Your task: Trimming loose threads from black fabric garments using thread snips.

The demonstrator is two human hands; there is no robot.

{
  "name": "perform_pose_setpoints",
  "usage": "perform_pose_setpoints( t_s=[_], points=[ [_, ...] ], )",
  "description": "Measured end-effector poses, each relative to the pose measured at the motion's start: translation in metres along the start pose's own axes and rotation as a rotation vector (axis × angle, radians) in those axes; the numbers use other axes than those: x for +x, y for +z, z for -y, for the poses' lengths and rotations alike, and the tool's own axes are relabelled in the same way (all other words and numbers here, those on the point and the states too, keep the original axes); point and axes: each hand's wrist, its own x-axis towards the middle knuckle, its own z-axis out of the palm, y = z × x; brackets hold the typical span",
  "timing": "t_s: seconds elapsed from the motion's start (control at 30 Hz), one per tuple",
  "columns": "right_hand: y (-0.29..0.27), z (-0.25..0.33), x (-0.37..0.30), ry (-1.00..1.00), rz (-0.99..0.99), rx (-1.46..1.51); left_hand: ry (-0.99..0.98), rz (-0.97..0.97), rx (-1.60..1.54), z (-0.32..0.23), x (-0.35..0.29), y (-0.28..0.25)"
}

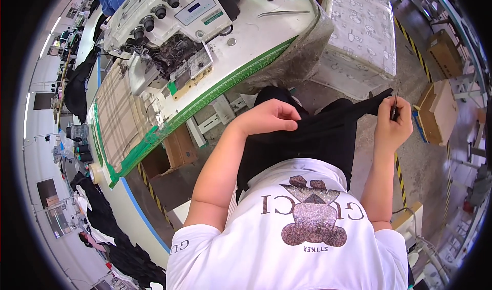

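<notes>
Black fabric (323,132) lies across my lap and stretches to the right between my two hands. My left hand (271,117) is closed, thumb and fingers pinched at the fabric's upper left part. Out to the right, my right hand (393,123) is closed around small dark thread snips (394,110), their pointed tips sticking up past the fingers. The narrow end of the fabric (380,101) reaches this hand's thumb side. Exactly how that end is gripped is hidden by the fingers.
A white overlock sewing machine (174,28) stands on a white table edged with green measuring tape (246,75). Tweezers (284,13) lie on the tabletop. Beyond my knees is a box-shaped bin wrapped in patterned plastic (353,39). A cardboard box (438,110) stands on the floor at right.
</notes>
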Motion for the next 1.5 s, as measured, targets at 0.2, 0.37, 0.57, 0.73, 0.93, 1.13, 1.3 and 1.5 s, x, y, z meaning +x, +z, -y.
perform_pose_setpoints(
  t_s=[0.2,0.37,0.57,0.73,0.93,1.13,1.3,1.5],
  points=[
    [0.0,-0.032,-0.003,0.093,-0.001,-0.105,-0.088,-0.011,-0.007,0.022,-0.01,-0.021],
    [-0.001,-0.048,-0.002,0.093,-0.011,-0.144,-0.089,-0.046,0.072,0.028,-0.018,-0.032],
    [-0.008,-0.052,0.006,0.127,-0.027,-0.208,-0.078,-0.064,0.12,0.027,-0.032,-0.047],
    [-0.014,-0.064,0.014,0.119,-0.078,-0.216,-0.064,-0.062,0.147,0.02,-0.044,-0.057],
    [-0.021,-0.067,0.021,0.134,-0.091,-0.24,-0.081,-0.063,-0.007,-0.004,-0.06,-0.059],
    [-0.022,-0.077,0.016,0.23,-0.042,-0.07,0.21,-0.146,-0.456,-0.005,-0.062,-0.049],
    [-0.023,-0.082,0.013,0.253,-0.006,0.083,0.372,-0.161,-0.512,-0.014,-0.062,-0.043],
    [-0.023,-0.054,0.017,0.634,0.197,0.522,0.539,-0.269,-0.652,-0.037,-0.066,-0.03]
  ],
)
